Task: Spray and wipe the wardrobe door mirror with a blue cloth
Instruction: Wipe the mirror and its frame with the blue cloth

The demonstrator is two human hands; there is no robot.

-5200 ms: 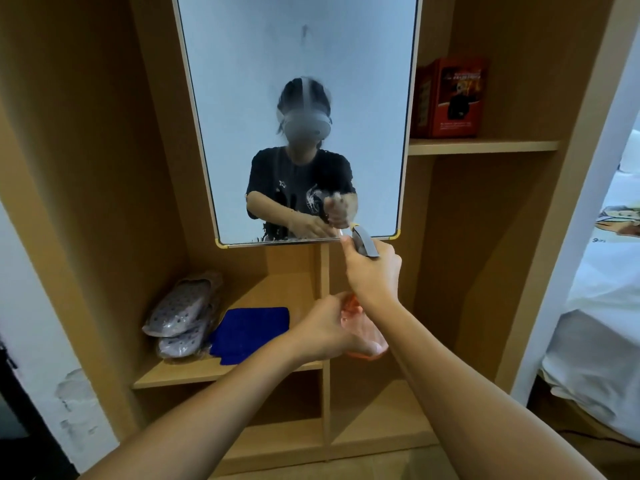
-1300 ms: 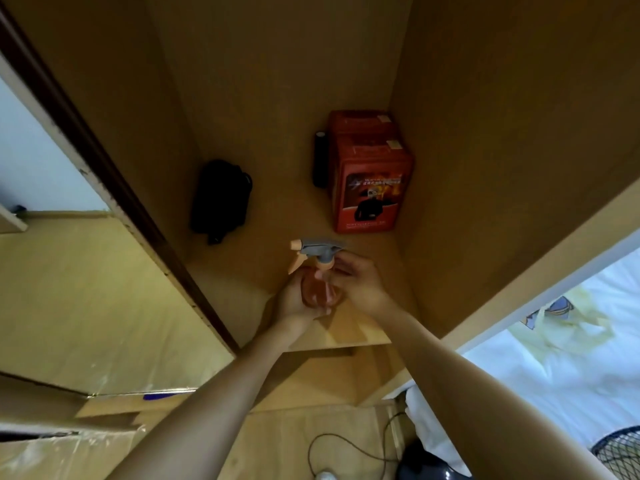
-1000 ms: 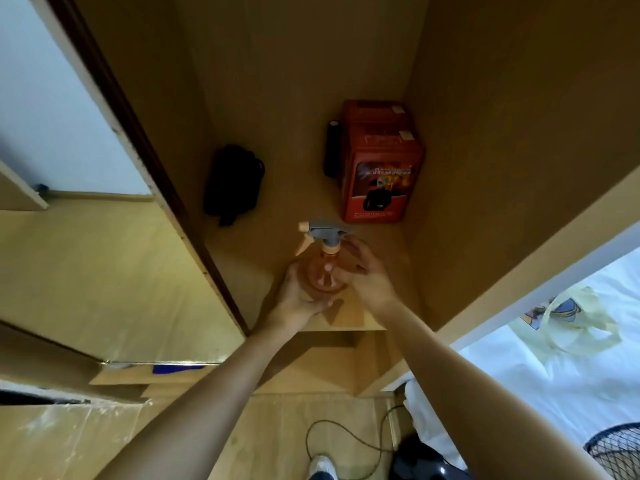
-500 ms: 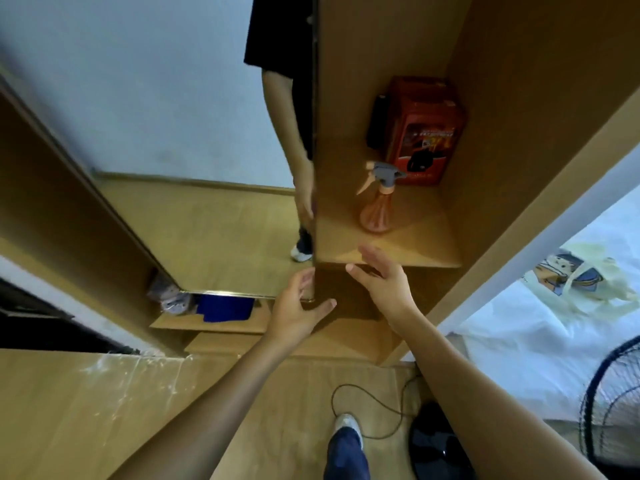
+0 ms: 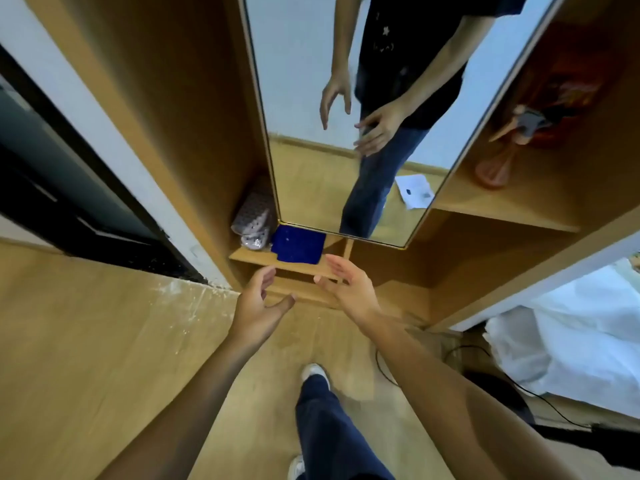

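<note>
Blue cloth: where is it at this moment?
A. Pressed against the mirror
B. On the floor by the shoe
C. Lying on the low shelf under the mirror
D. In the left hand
C. The blue cloth lies flat on the low shelf beneath the mirror; left hand and right hand are empty, short of it.

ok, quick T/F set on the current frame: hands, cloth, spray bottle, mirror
1. Both hands are empty. True: left hand and right hand have relaxed fingers and hold nothing.
2. The blue cloth is in the right hand. False: it lies on the low shelf below the mirror.
3. The spray bottle stands on the shelf right of the mirror. True.
4. The cloth is pressed against the mirror. False: it lies flat on the shelf, beside grey slippers.
</note>
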